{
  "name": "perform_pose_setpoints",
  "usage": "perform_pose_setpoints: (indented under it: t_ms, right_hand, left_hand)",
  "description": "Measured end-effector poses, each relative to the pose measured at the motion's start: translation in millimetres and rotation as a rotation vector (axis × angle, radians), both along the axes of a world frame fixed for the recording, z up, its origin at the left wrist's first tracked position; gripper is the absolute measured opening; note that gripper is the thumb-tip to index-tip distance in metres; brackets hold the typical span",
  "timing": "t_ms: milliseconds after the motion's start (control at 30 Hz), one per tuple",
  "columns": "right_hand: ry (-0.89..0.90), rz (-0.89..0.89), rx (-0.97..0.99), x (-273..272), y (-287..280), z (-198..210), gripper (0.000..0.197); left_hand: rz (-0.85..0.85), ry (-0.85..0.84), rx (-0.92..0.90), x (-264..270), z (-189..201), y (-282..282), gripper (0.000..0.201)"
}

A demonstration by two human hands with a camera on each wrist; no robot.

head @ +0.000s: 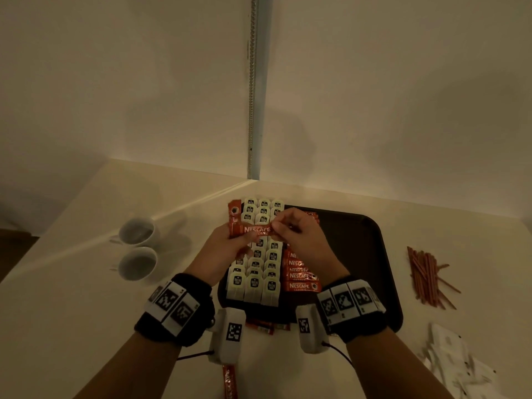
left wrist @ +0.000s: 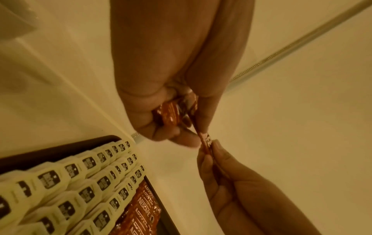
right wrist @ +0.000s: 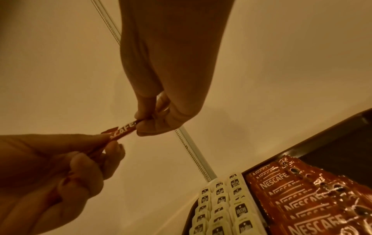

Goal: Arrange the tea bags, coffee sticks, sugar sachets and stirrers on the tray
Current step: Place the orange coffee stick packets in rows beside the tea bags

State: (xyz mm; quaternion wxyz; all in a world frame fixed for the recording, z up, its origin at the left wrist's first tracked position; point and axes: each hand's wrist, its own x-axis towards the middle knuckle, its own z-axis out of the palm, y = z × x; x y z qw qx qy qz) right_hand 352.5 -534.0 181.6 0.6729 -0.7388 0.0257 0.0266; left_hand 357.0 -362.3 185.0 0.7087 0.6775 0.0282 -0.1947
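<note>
Over the dark tray (head: 359,254), my left hand (head: 247,240) grips a small bundle of red coffee sticks (left wrist: 171,116). One stick (head: 257,229) lies crosswise between both hands. My right hand (head: 277,226) pinches its right end between thumb and fingers (right wrist: 145,127), while the left hand (right wrist: 108,143) holds the other end. Cream tea bags (head: 259,272) fill three columns on the tray's left part. A row of coffee sticks (head: 299,275) lies beside them. Brown stirrers (head: 429,275) and white sugar sachets (head: 454,361) lie on the table to the right of the tray.
Two white cups (head: 138,249) stand left of the tray. Loose coffee sticks lie at the tray's front edge (head: 267,326) and on the table nearer me (head: 230,381). The tray's right half is bare. A wall corner rises behind the table.
</note>
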Motion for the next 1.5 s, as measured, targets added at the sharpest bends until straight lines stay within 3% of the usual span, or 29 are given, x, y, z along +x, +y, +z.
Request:
perform_pose_setpoints:
  t_ms: [133,267,800,933,1100,1233,1333,1500]
  right_hand:
    - [-0.005,0.04,0.035,-2.9,4.5,6.7,0.017]
    - [-0.037,0.019,0.011,-1.6,5.3,12.4,0.014]
    - [-0.007,-0.107,0.065,2.3,-3.3,27.2,0.012]
    - [0.007,-0.051,0.045,0.1,-6.3,21.7,0.016]
    - [0.01,-0.069,-0.019,-2.3,-22.3,22.8,0.011]
    - [0.018,-0.081,-0.086,-2.7,-33.2,16.4,0.007]
    - [0.039,-0.038,-0.131,-4.9,-50.2,6.0,0.012]
    - [0.163,0.023,-0.455,-18.1,-89.7,-28.4,0.014]
  left_hand:
    - [0.08,-0.132,0.101,2.2,1.6,-6.4,0.014]
    - [0.191,-0.175,0.08,3.1,3.3,-11.8,0.009]
    - [0.298,-0.078,-0.083,1.9,14.7,-15.7,0.009]
    - [0.326,-0.075,-0.081,2.6,11.1,-14.6,0.013]
    - [0.224,-0.034,-0.095,-1.3,9.1,-9.0,0.019]
    - [0.226,-0.073,-0.055,-2.1,8.0,-7.3,0.013]
    - [0.248,-0.049,0.015,1.6,9.2,-2.3,0.019]
    - [0.271,0.073,0.056,7.7,3.4,16.1,0.014]
